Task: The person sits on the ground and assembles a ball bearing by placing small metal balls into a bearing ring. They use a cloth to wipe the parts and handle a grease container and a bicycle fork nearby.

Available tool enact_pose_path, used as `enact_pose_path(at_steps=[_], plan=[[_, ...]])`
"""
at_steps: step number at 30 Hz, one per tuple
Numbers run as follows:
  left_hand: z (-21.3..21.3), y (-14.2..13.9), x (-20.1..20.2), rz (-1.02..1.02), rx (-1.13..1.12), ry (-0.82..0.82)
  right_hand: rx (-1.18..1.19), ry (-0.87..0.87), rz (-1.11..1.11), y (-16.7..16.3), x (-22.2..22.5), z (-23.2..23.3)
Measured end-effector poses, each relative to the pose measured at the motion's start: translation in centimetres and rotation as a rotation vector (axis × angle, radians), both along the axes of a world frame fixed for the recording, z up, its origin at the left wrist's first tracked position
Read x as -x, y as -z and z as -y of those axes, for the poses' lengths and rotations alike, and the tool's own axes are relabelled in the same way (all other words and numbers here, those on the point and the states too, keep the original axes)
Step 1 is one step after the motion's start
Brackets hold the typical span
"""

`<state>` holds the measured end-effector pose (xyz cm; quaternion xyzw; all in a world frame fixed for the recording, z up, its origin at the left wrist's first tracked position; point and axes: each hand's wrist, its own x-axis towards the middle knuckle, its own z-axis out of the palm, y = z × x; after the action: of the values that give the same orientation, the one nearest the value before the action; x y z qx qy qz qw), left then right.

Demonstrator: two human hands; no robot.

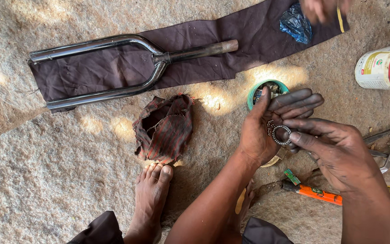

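While a small green tub of dark metal bits sits just beyond the fingertips, the left hand lies open, cradling a ring-shaped ball bearing cage on its palm; the right hand pinches the ring's edge with greasy fingers; a white can stands well right; bare rock floor lies left of the hands.
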<state>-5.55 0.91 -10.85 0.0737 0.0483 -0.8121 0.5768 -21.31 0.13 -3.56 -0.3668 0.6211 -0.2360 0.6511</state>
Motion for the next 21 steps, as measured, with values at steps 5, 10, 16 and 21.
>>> enact_pose_path(at_steps=[5, 10, 16, 21], plan=[[0.1, -0.3, 0.1, 0.026, 0.003, -0.009, 0.037, 0.039, 0.067, 0.1, -0.5, -0.2], [0.2, -1.0, 0.4, 0.084, -0.011, -0.096, 0.238, 0.004, 0.063, 0.7, -1.5, -1.7], [0.3, -1.0, -0.1, 0.054, -0.035, -0.060, 0.233, -0.005, 0.040, 0.8, -0.7, -2.0], [0.1, -1.1, -0.4, 0.082, 0.066, -0.019, 0.183, -0.022, 0.059, 1.1, -0.4, -1.3]])
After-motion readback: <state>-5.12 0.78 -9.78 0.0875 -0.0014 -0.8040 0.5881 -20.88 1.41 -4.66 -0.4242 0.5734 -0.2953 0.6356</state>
